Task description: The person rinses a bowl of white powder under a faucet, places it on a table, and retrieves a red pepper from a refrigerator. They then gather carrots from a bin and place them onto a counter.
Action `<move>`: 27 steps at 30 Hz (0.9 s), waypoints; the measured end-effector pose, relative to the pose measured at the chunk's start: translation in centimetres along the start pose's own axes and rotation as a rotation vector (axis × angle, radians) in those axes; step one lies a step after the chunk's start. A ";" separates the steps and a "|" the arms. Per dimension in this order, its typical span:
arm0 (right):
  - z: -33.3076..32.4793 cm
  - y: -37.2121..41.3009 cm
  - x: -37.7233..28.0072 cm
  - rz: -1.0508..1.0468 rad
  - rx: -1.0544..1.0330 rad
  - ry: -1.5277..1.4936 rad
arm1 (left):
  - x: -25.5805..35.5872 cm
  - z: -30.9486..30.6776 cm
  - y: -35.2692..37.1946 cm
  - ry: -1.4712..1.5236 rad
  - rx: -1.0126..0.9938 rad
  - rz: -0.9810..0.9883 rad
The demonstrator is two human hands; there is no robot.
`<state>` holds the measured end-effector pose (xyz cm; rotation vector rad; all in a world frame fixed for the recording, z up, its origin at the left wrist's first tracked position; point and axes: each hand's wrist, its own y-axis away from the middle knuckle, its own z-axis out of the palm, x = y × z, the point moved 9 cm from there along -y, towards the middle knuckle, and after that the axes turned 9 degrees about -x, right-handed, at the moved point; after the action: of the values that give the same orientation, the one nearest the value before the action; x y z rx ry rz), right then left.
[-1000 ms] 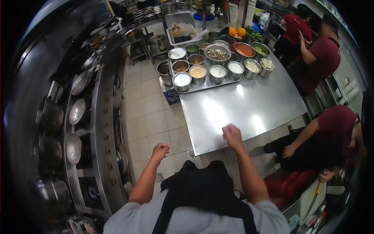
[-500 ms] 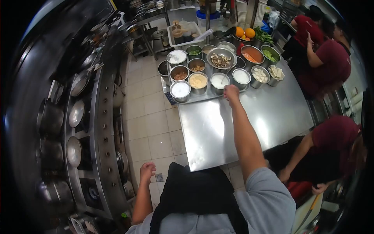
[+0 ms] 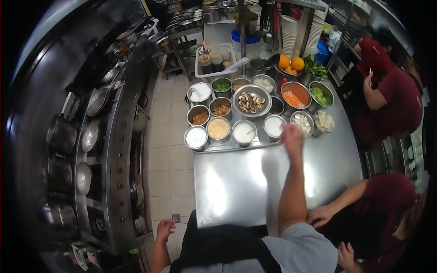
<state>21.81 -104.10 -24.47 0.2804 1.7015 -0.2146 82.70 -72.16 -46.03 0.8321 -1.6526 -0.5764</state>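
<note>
My right hand [image 3: 292,135] is over the front right of the pots, its fingers drawn together. It is nearest a metal pot of white contents [image 3: 274,126] and one of white pieces [image 3: 302,123]. Whatever its fingertips hold is too small to make out. Left of it, a spoon leans in another pot of white contents [image 3: 244,133]. A wide bowl of sliced mushrooms [image 3: 251,101] sits behind. Low on the left, my left hand [image 3: 165,229] hangs beside the table, empty, with fingers loosely bent and apart.
Stoves with pans [image 3: 90,136] line the left side. Behind the pots are a white basket of bottles [image 3: 216,61] and oranges [image 3: 290,63]. People in dark red shirts work at the right; one has a hand [image 3: 322,214] by the table's right edge.
My right hand has moved right, from the pot with the spoon toward the pots beside it. The view has shifted, and the co-worker's hand at the right is now nearer the table edge.
</note>
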 end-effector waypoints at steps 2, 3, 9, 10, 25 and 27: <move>-3.0 -5.6 -5.8 -0.201 0.100 0.075 | -4.8 -1.5 1.3 -0.006 0.069 -0.122; -2.6 -8.0 -9.0 -0.192 0.056 0.052 | -6.9 -2.2 2.5 -0.015 0.095 -0.178; 2.2 -28.4 -7.0 -0.366 0.024 0.625 | -18.6 -3.4 8.7 0.106 0.141 -0.535; 3.9 -30.4 -6.1 -0.397 0.003 0.768 | -19.6 -3.0 9.7 0.103 0.134 -0.556; 5.4 -34.8 -10.4 -0.321 0.019 1.000 | -16.0 1.5 7.8 -0.491 -0.188 -0.079; 3.6 -31.5 -13.9 -0.409 0.137 0.902 | -16.7 -0.5 5.9 0.049 -0.009 -0.304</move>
<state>17.43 -135.99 -11.81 0.1237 2.6416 -0.5685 83.72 -55.42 -51.87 1.0921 -1.4884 -0.7660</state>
